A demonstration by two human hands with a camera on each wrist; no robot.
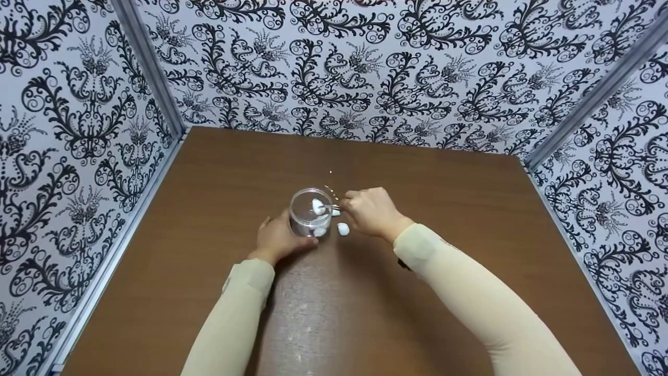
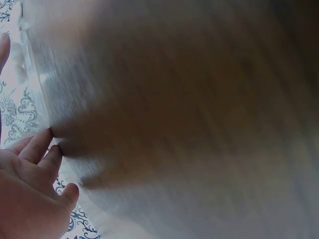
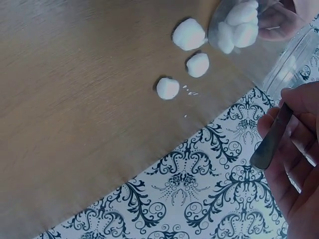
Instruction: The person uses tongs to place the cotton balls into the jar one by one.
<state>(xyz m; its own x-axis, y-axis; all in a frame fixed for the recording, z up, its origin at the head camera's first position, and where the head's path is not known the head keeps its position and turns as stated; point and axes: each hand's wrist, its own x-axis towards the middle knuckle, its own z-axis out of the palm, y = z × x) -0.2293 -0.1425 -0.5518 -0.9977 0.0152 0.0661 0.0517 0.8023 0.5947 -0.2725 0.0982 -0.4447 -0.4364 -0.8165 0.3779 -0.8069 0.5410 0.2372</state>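
A clear jar (image 1: 301, 225) stands on the table, with white cotton balls (image 3: 245, 31) at its bottom. My left hand (image 1: 279, 236) holds the jar from its left side, thumb along the near side; in the left wrist view its fingertips (image 2: 44, 142) reach the tabletop. Above the jar's right side, my right hand (image 1: 371, 211) grips metal tweezers (image 3: 273, 139), whose flat end sticks out past the fingers. At the tweezers' tips a cotton ball (image 1: 318, 207) is over the jar's mouth. Loose cotton balls (image 3: 189, 35) lie on the table beside the jar.
The brown wooden table (image 1: 250, 172) is bounded by patterned black-and-white walls (image 1: 334, 68) at the back and sides. Small bright specks (image 3: 190, 91) lie on the wood near the loose cotton balls.
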